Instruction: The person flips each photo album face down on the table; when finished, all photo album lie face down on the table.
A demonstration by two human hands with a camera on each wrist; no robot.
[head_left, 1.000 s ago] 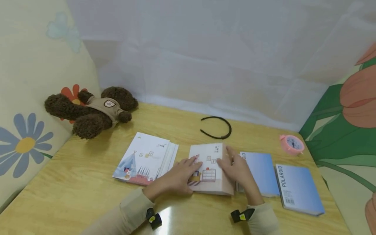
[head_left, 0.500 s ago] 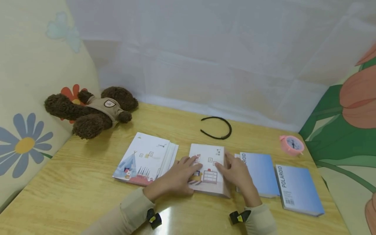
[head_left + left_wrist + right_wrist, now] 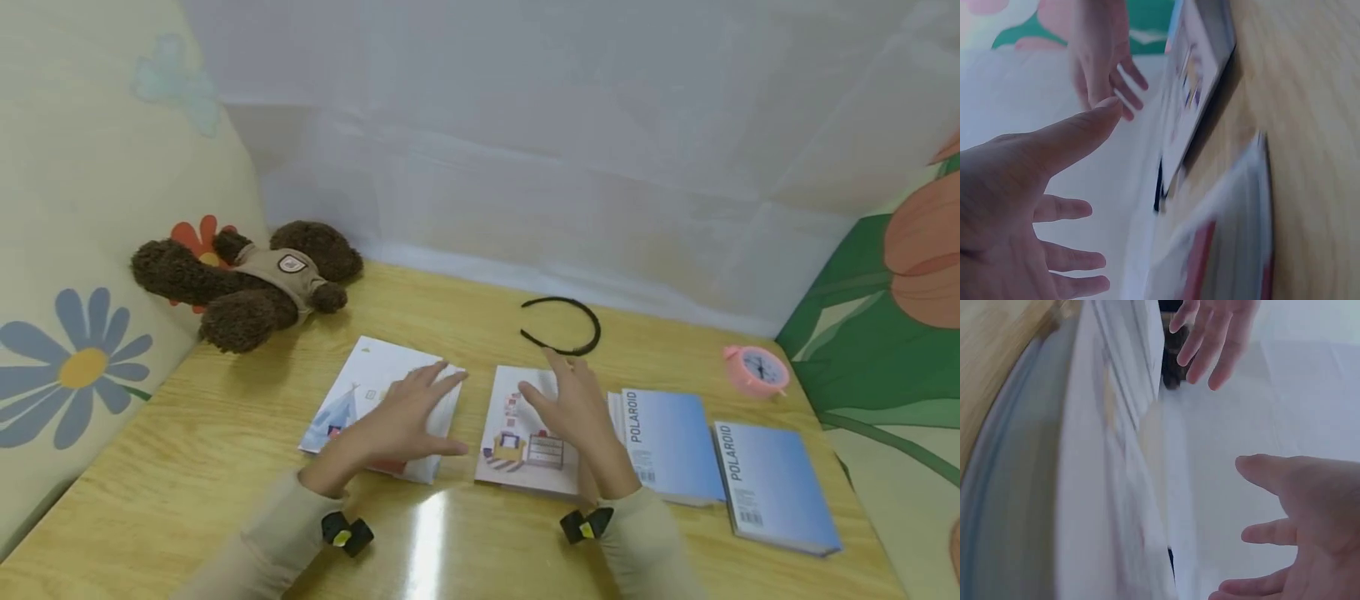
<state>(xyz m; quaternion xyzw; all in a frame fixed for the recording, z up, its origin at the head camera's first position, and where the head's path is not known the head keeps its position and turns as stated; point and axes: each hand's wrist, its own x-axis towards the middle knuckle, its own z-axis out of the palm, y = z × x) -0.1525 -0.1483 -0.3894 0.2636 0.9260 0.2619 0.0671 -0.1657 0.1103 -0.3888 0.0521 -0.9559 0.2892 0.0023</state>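
In the head view, my left hand [image 3: 397, 417] hovers with fingers spread over a white book with a tent picture [image 3: 352, 379] on the left. The left wrist view shows this hand apart from the book edges, holding nothing. My right hand [image 3: 573, 408] is likewise spread, over the right part of a pale book with a drawn dresser [image 3: 506, 421] in the middle. It grips nothing, and the right wrist view shows a gap between its fingers and the cover. Each hand hides part of the book under it.
Two blue books marked POLAROID, a nearer one [image 3: 776, 492] and one beside the middle book [image 3: 678, 442], lie at the right. Behind are a black headband [image 3: 596, 329] and a pink alarm clock [image 3: 753, 371]. A brown teddy bear [image 3: 240, 321] lies at the back left.
Both hands have lifted off the middle book. My left hand has moved left, over the tent book; my right hand has shifted slightly up and left. The head view has turned a little.
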